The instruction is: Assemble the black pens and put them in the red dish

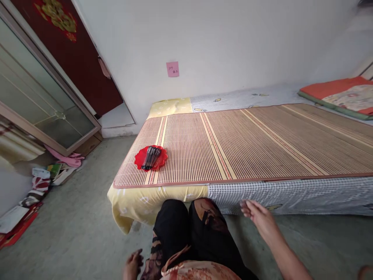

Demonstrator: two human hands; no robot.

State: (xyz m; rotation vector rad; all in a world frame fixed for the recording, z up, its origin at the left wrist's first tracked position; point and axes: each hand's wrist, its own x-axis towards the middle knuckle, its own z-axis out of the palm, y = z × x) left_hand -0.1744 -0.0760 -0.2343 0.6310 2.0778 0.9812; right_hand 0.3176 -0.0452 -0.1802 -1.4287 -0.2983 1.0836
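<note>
A red scalloped plate (139,157) lies on the near left corner of a striped bamboo mat (239,144) that covers a low bed. Several dark pens (150,157) lie bundled on the plate. My right hand (256,216) hangs in front of the bed's checked side, fingers loosely stretched out and holding nothing. My left hand (132,265) is low beside my left leg, fingers curled, nothing visible in it. Both hands are well short of the plate.
A yellow sheet (131,204) and a checked sheet (291,194) hang over the bed's front edge. Folded orange and green bedding (340,95) lies at the far right. Papers and cloths (35,190) litter the floor at left below a glass door (37,93). A pink note (172,69) sticks on the wall.
</note>
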